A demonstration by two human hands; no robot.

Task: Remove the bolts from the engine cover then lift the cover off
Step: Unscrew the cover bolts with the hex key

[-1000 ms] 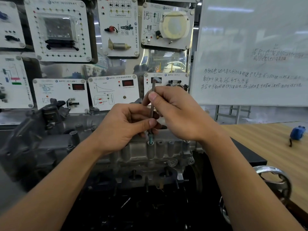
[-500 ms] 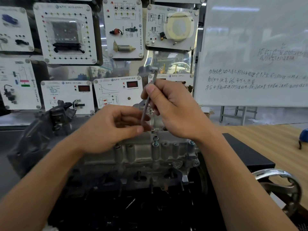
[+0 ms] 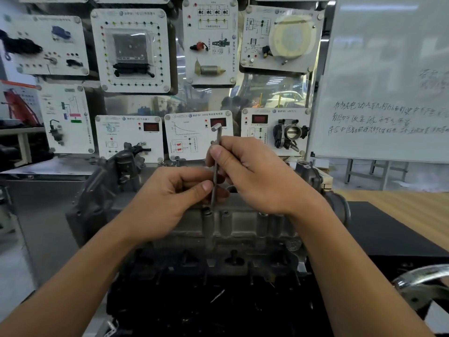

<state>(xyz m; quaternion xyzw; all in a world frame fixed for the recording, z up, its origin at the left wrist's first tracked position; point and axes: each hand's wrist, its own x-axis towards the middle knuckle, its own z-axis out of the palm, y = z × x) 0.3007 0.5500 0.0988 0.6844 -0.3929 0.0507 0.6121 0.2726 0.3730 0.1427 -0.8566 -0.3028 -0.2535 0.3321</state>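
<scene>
White boards with wires and small parts hang on the wall (image 3: 131, 49) at the top of the frame, and a whiteboard (image 3: 388, 76) with writing fills the upper right. Below them, in the middle, sits the grey engine cover (image 3: 238, 227) on top of the engine.

Both hands meet over the cover. The right hand (image 3: 257, 176) pinches the upper part of a bent metal key (image 3: 215, 166) between thumb and fingers. The left hand (image 3: 167, 203) pinches the key lower down, thumb pressed to it. The key stands nearly upright, and its tip goes down to a bolt (image 3: 207, 211) on the front edge of the cover, just left of middle. I cannot tell if the tip sits fully in the bolt head.

What could go wrong? If the tip is only part way in, I think the key could slip out when turned and round off the bolt head. If the key leans, it may pop free and the knuckles could hit the metal. A loose bolt could also fall into the dark gaps below the cover and be hard to find.

More bolt posts (image 3: 263, 215) run along the cover to the right, so the cover cannot lift yet. A shiny wheel (image 3: 420, 280) is at the lower right. The wooden bench (image 3: 413, 210) is at the right edge.
</scene>
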